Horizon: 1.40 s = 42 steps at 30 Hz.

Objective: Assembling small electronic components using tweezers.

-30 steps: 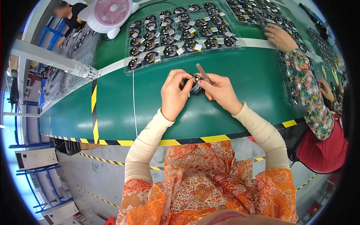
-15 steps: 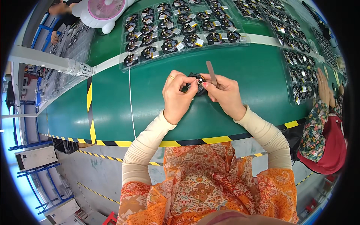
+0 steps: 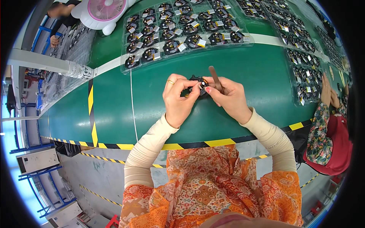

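Over the green work surface, both hands hold a small round black electronic assembly (image 3: pixel 202 84). My left hand (image 3: pixel 177 100), with a ring on one finger, pinches at its left side, thumb and forefinger close together near the middle. My right hand (image 3: pixel 232 99) steadies the right edge with its thumb and fingers. A flat, narrow metal tool (image 3: pixel 215 77), like the back end of tweezers, sticks up out of the same right hand. Its lower end is hidden among the fingers. What exactly the left fingertips grip is too small to make out.
Beyond my hands lies a clear plastic tray (image 3: pixel 123 60) with rows of similar black assemblies and white battery packs. More trays (image 3: pixel 293 81) stand at the right, beside a co-worker's hands (image 3: pixel 326 91). A white-and-pink fan (image 3: pixel 99 21) and a white post (image 3: pixel 42 60) are at the left.
My hands stay around the black assembly, with slight finger shifts; my left hand has dropped a little. The metal tool has tilted and looks darker and a little lower.
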Available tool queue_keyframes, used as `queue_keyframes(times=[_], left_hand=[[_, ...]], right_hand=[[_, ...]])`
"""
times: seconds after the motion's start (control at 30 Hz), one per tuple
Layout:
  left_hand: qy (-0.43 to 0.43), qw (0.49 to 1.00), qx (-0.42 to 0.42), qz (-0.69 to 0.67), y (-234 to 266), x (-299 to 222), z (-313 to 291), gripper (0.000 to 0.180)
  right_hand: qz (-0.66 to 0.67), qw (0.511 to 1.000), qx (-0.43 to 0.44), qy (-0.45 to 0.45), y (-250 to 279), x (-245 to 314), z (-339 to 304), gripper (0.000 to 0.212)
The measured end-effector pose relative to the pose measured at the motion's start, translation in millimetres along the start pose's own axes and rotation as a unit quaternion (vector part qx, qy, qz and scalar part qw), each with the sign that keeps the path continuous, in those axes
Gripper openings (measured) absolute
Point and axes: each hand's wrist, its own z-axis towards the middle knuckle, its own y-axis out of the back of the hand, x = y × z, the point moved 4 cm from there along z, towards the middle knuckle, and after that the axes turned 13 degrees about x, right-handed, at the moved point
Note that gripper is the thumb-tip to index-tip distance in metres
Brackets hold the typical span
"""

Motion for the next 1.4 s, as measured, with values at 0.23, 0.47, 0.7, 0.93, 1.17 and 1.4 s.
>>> queue_keyframes(times=[0.23,0.47,0.7,0.93,1.17,1.4], left_hand=[[0.077,0.982,0.047,-0.163,-7,1,5,0.025],[0.143,0.943,0.109,-0.279,-19,30,2,0.03],[0.302,0.725,0.179,-0.593,-22,25,-3,0.042],[0.308,0.706,0.208,-0.603,-24,20,-4,0.03],[0.321,0.76,0.224,-0.519,-24,20,-3,0.025],[0.35,0.749,0.173,-0.536,-25,23,-5,0.03]], right_hand=[[-0.022,1.0,0.012,-0.013,6,0,-3,0.023],[-0.118,0.993,0.023,0.019,10,1,4,0.032],[-0.453,0.858,0.037,0.241,-9,20,-8,0.036],[-0.433,0.857,-0.011,0.277,-1,22,-8,0.025],[-0.301,0.933,-0.089,0.176,16,14,-2,0.012],[-0.096,0.98,-0.156,0.079,41,19,0,0.031]])
